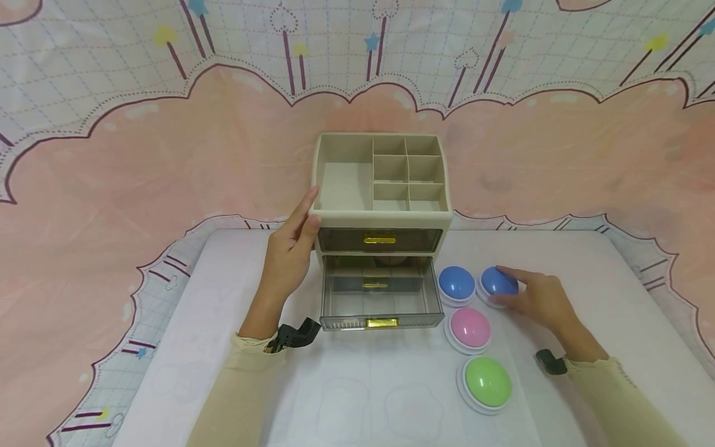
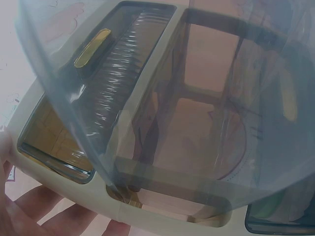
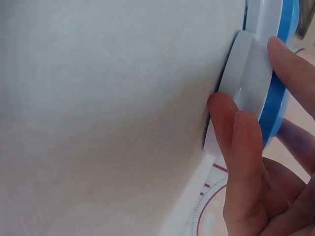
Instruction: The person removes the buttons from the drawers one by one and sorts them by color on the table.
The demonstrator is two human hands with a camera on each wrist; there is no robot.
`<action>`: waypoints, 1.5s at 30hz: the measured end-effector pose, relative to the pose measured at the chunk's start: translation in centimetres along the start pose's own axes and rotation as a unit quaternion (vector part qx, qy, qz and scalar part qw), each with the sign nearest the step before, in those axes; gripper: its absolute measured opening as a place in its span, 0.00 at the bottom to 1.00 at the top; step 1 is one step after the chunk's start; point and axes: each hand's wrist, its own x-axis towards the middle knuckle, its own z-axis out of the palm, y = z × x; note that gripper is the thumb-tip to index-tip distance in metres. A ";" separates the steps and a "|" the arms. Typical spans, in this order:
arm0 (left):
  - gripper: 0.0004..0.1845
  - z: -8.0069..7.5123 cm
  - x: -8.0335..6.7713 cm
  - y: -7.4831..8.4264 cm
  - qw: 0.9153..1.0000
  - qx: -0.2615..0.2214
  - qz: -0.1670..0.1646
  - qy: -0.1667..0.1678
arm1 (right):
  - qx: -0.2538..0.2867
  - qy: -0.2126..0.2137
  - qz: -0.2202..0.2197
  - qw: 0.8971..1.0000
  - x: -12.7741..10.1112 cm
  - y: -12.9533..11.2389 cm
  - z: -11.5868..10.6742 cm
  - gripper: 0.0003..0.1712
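A cream desktop organizer [image 1: 385, 214] with small drawers stands in the middle of the table. A clear grey drawer [image 1: 382, 322] with a gold handle is pulled out of its front. My left hand [image 1: 290, 251] rests against the organizer's left side, thumb by the front edge and fingers along the wall. To the right, my right hand [image 1: 539, 301] holds a blue dome button [image 1: 499, 281] by its sides; the right wrist view shows fingertips at its white base [image 3: 241, 83]. Another blue dome button [image 1: 457, 283] sits just left of it.
A pink dome button [image 1: 470, 328] and a green one [image 1: 488, 382] stand in front of the blue pair, right of the drawer. The organizer's top has several open compartments [image 1: 391, 169]. Behind the white table [image 1: 251, 397] hangs a patterned pink cloth [image 1: 167, 155].
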 end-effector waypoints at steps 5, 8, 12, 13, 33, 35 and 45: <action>0.25 0.0 0.0 0.1 1.000 -0.002 -0.001 0.001 | 0.004 -0.007 0.009 1.000 -0.1 0.0 0.1 0.58; 0.25 0.0 0.0 0.0 1.000 -0.005 -0.001 0.001 | 0.004 -0.007 0.010 1.000 -0.1 0.0 0.2 0.58; 0.25 0.0 0.0 -0.1 1.000 -0.011 0.000 0.002 | 0.002 -0.010 0.010 1.000 -0.1 0.2 0.2 0.59; 0.25 0.0 0.1 -0.1 1.000 -0.012 0.002 0.002 | 0.002 -0.013 0.011 1.000 -0.1 0.2 0.1 0.59; 0.25 0.1 0.1 -0.1 1.000 -0.021 0.004 0.004 | 0.045 0.065 -0.103 0.992 -3.7 -5.9 -1.4 0.40; 0.26 0.2 0.1 0.0 1.000 -0.018 0.000 0.003 | 0.054 0.072 -0.123 0.988 -4.3 -6.9 -1.4 0.37; 0.27 0.1 0.2 -0.1 1.000 -0.012 -0.009 0.006 | 0.116 0.092 -0.243 0.959 -6.6 -9.8 -0.1 0.27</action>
